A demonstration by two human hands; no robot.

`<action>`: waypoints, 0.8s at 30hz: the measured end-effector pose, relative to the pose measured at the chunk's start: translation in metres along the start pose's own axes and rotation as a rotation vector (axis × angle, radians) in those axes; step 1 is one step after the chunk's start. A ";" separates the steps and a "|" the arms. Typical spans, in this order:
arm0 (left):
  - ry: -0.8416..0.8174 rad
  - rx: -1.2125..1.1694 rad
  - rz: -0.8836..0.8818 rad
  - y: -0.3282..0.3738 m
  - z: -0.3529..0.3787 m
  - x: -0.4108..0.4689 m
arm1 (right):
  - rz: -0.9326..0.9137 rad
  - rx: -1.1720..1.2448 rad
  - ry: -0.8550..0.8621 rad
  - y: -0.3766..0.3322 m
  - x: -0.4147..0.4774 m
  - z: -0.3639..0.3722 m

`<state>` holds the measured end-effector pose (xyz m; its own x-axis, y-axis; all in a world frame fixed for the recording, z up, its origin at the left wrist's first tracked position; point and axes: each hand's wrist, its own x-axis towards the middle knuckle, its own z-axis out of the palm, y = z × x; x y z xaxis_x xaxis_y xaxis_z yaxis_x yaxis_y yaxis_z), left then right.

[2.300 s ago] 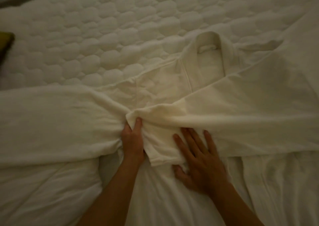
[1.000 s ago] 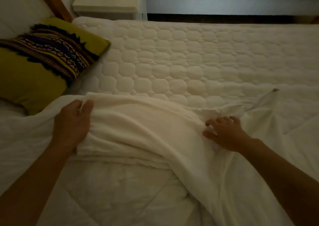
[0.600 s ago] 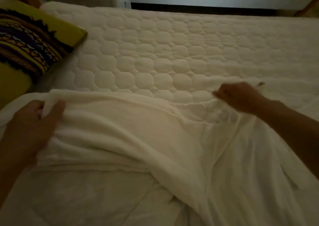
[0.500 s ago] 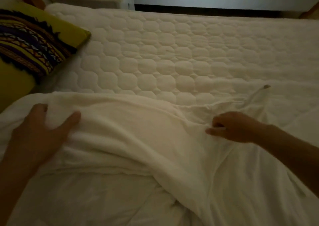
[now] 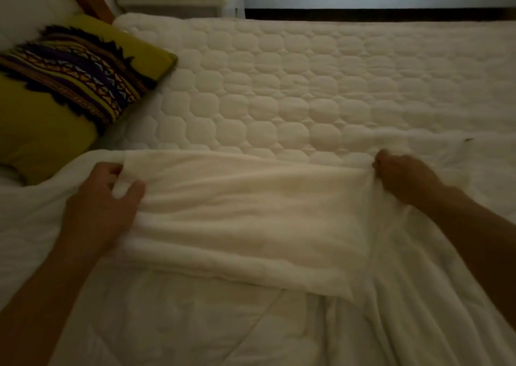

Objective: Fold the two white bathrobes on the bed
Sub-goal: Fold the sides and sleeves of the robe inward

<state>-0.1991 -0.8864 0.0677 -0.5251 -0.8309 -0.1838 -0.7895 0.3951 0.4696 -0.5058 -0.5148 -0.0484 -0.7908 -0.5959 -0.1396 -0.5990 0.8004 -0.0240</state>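
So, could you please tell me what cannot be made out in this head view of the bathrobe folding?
- Second bathrobe: no separate one can be told apart; the white cloth merges with the bedding in dim light.
- Bathrobe: lower right part runs off the bottom edge.
- Left hand and right hand: fingertips are buried in cloth, so the exact grip is hidden.
- Patterned pillow: cut off by the left edge.
- Small dark speck on the mattress: too small to identify.

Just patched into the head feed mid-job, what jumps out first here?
Two bare hands stretch a white bathrobe taut across the near side of the bed: the left hand grips its left edge, the right hand is fisted on its right. Against all the white, the yellow pillow with dark patterned stripes at far left stands out, beside the bare quilted mattress.
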 end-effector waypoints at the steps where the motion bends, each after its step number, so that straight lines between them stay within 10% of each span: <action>1: -0.037 -0.022 -0.030 0.002 -0.003 0.010 | 0.065 0.023 -0.113 -0.004 -0.001 0.007; 7: 0.219 -0.111 -0.001 0.025 0.004 0.034 | 0.078 0.048 0.184 -0.001 -0.012 0.001; 17: 0.058 -0.089 -0.215 0.009 -0.009 -0.001 | 0.095 -0.030 0.238 -0.027 -0.025 0.007; 24: 0.218 0.284 0.113 0.017 0.001 -0.028 | 0.129 -0.068 -0.093 -0.026 -0.052 0.018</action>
<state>-0.1986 -0.8563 0.0803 -0.5578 -0.8279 0.0582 -0.8033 0.5562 0.2128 -0.4474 -0.5033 -0.0580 -0.8484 -0.4776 -0.2282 -0.5030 0.8618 0.0665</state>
